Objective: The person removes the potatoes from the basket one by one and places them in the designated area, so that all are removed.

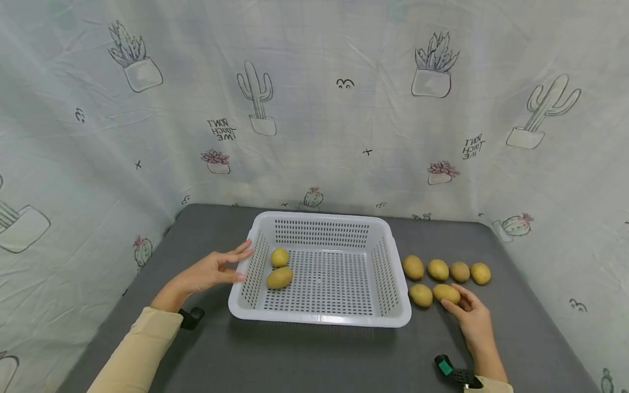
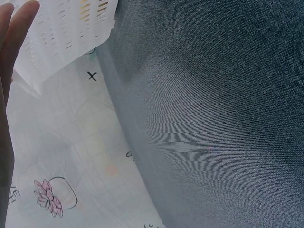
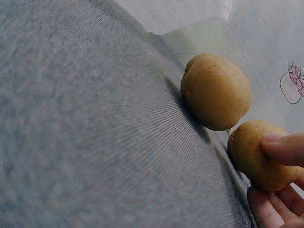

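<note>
A white plastic basket [image 1: 319, 320] with slotted walls stands in the middle of the table, with one potato [image 1: 279, 257] and a larger potato [image 1: 279, 278] at its left end. My left hand [image 1: 216, 269] is at the basket's left rim, fingers stretched out and fingertips right at the edge. To the right of the basket, my right hand [image 1: 473, 316] pinches a yellow potato [image 1: 446, 294] between thumb and fingers. In the right wrist view the thumb [image 3: 285, 148] lies across this potato, fingers underneath. Another potato [image 3: 216, 91] sits just beside it.
Behind the right hand, a row of potatoes runs from one [image 1: 413, 267] near the basket to one [image 1: 480, 273] at the far right. A grey cloth [image 1: 304, 360] covers the table. A printed curtain [image 1: 314, 109] hangs behind and at both sides.
</note>
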A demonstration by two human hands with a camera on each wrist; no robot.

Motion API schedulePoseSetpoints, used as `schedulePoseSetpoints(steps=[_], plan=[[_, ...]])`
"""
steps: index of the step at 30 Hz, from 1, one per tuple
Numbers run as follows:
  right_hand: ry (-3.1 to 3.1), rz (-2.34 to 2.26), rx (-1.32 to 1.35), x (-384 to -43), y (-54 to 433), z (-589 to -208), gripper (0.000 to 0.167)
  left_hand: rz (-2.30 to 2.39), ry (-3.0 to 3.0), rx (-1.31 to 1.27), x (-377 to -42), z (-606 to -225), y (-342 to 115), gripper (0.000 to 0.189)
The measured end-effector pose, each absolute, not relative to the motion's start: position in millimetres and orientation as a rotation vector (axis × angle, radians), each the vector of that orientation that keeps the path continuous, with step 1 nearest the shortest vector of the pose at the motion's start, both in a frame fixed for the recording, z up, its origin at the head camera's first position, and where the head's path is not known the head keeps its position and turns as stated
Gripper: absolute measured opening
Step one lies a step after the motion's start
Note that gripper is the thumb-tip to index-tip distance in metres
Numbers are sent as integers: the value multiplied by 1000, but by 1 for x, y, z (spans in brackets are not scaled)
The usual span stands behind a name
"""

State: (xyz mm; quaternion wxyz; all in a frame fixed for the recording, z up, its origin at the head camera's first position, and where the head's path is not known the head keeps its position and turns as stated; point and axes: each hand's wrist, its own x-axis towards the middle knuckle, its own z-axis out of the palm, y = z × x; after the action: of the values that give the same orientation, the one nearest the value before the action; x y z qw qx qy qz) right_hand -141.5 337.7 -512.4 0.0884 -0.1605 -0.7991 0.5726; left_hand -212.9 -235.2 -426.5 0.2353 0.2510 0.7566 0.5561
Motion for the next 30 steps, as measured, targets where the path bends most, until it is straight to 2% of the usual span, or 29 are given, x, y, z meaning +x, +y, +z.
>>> schedulePoseSetpoints(steps=[18,30], plan=[[-2502,1490,-512,-142,332,-514,59,1543,2080,665,-215,-427,-235,71],[-2543,1511,-542,-142,335,-513,72,1546,2075,667,-214,-428,-235,71]])
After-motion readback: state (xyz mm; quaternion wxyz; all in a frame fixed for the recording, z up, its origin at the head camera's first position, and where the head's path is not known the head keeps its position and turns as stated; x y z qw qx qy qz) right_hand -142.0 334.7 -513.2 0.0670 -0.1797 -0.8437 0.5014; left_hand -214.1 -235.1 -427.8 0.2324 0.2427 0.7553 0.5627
